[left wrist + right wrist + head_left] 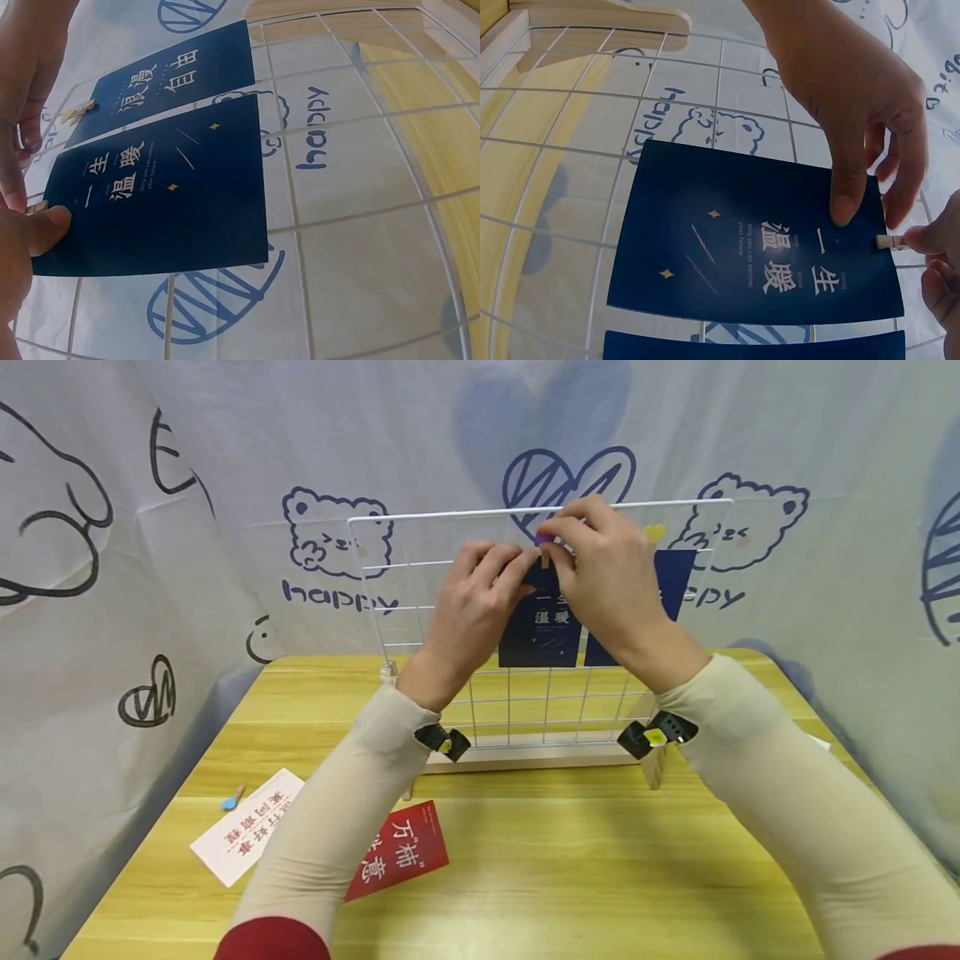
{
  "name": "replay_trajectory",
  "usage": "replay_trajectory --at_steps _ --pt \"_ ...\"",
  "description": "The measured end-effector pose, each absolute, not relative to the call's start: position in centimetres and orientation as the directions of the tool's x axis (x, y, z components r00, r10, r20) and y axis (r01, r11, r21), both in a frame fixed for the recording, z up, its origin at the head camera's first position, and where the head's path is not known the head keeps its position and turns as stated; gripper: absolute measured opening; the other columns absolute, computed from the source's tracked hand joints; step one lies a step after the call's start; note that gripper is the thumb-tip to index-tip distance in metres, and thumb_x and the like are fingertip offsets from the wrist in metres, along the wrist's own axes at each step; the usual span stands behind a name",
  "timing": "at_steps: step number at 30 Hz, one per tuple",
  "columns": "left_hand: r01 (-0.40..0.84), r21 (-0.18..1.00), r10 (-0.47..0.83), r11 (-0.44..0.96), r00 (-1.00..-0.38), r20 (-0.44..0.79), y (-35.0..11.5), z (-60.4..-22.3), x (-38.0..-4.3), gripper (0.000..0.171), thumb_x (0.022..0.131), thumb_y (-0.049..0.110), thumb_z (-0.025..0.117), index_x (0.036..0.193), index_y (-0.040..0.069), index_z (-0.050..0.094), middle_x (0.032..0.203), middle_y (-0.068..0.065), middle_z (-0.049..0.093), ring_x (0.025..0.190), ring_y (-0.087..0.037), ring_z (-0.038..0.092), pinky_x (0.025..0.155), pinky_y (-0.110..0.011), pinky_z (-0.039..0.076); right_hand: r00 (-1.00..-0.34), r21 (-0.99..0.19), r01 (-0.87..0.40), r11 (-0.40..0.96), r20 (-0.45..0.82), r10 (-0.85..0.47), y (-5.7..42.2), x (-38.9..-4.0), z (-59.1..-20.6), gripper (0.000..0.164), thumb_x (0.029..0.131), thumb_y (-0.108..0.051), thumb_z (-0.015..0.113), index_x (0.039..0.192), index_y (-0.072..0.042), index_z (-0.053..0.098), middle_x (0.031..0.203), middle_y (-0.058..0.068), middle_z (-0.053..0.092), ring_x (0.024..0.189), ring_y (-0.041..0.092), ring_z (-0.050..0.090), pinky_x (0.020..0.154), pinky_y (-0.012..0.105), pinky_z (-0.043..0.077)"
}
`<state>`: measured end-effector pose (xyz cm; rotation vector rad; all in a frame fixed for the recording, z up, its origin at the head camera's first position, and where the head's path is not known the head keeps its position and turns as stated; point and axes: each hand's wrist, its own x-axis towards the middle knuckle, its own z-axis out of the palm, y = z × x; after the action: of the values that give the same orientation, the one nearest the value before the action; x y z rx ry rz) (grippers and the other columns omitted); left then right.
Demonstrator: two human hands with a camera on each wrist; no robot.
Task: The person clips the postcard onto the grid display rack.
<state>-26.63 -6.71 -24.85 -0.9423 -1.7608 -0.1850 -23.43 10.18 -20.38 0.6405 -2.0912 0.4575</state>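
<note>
My left hand (480, 592) grips the top left of a navy card (536, 647), its thumb on the printed front and fingers behind. The card hangs upright against a white wire grid (487, 697). At its top edge my right hand (611, 572) pinches a small wooden clothespin (890, 241) with a purple decoration (544, 538). The clothespin sits over the card's edge. Just right of it hangs a second navy card (176, 79), held by another clothespin (78, 112) with a yellow heart (655, 532); my right hand partly covers this card in the head view.
On the wooden table (600, 868) lie a red card (420, 839), partly behind my left sleeve, and a white card (243, 835) with red print. A blue-heart clothespin (232, 800) lies beside the white card. The grid stands in a wooden base (540, 758); a printed curtain (187, 568) hangs behind.
</note>
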Motion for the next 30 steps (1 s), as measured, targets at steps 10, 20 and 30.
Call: replay_trajectory --at_steps 10,20,30 --pt "0.622 -0.363 0.531 0.694 -0.102 0.841 -7.4 -24.6 -26.6 0.024 0.094 0.016 0.066 0.113 0.002 0.070 0.108 -0.011 0.068 0.101 -0.031 0.055 0.089 -0.039 0.046 -0.525 -0.144 -0.604 0.784 0.812 -0.255 10.6 -23.5 -20.6 0.018 0.096 -0.013 0.064 0.107 0.000 0.072 0.100 0.014 0.062 0.084 0.027 0.062 0.072 0.039 0.054" --pt "0.679 -0.341 0.550 0.650 -0.111 0.828 -8.1 -24.8 -26.3 0.025 0.093 0.013 0.069 0.114 0.001 0.069 0.112 -0.012 0.067 0.104 -0.031 0.056 0.086 -0.040 0.047 -0.541 -0.176 -0.610 0.772 0.804 -0.244 10.9 -23.2 -21.3 0.021 0.096 -0.014 0.064 0.113 -0.004 0.069 0.105 0.012 0.063 0.075 0.024 0.060 0.065 0.038 0.051" --pt "0.717 -0.352 0.608 0.602 -0.126 0.783 -8.8 -24.0 -25.6 0.026 0.095 0.007 0.063 0.120 -0.001 0.066 0.116 -0.015 0.066 0.107 -0.032 0.057 0.099 -0.034 0.045 -0.533 -0.204 -0.624 0.754 0.817 -0.220 11.0 -22.7 -21.7 0.021 0.096 -0.013 0.064 0.115 -0.006 0.068 0.102 0.012 0.064 0.072 0.023 0.059 0.063 0.035 0.048"
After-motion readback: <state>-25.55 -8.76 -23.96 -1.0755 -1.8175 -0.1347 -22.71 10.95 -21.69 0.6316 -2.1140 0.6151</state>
